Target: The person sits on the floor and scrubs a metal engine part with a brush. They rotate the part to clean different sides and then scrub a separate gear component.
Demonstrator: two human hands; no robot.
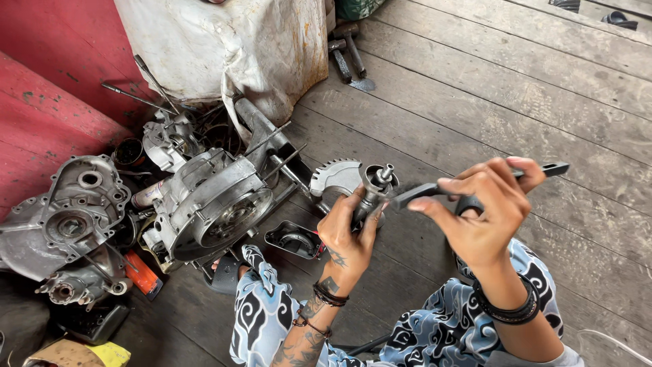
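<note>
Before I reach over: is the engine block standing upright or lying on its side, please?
On its side: the engine block rests on the plank floor with its round cover facing up toward the camera.

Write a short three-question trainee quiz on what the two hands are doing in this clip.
1. True or false: the left hand grips a small metal part with a toothed sector.
2. What does the right hand hold? A) dark wrench B) hammer C) rag
3. On which side of the picture does the engine case lie on the wooden floor?

Key: 1 true; 2 A; 3 left.
</note>
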